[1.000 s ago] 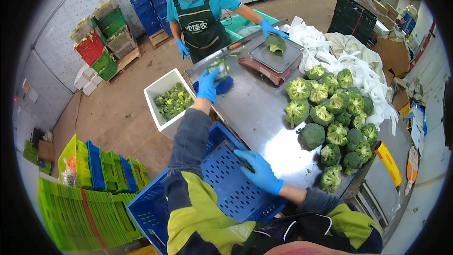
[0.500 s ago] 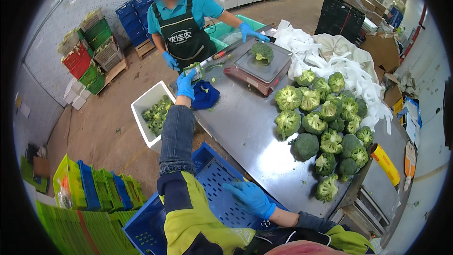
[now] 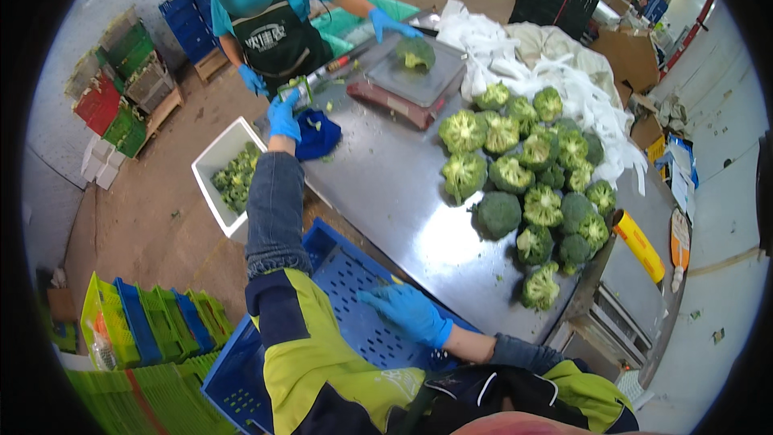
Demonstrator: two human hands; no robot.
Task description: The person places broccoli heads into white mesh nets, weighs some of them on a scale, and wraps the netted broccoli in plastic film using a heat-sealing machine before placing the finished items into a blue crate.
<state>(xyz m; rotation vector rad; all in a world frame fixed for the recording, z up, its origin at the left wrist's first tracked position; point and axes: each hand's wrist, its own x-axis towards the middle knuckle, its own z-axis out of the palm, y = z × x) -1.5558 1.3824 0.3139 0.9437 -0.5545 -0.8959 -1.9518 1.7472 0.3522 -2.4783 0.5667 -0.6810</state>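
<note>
Two gloved hands are counted: left hand (image 3: 283, 118) and right hand (image 3: 407, 314). In the left hand, one small green-edged item (image 3: 295, 95) is held. Just right of it, one blue cloth (image 3: 320, 135) is noted; to its lower left, one white foam box (image 3: 216, 145), pieces inside too many to be counted. Beyond the left hand, one co-worker (image 3: 274, 36) is recorded; farther right, one scale (image 3: 385, 105), bearing one broccoli head (image 3: 415, 53). Beneath the right hand: one blue crate (image 3: 342, 282). To its right, about twenty loose broccoli heads (image 3: 496, 215) are counted, overlap preventing exactness; past these, one yellow carton (image 3: 640, 248).
</note>
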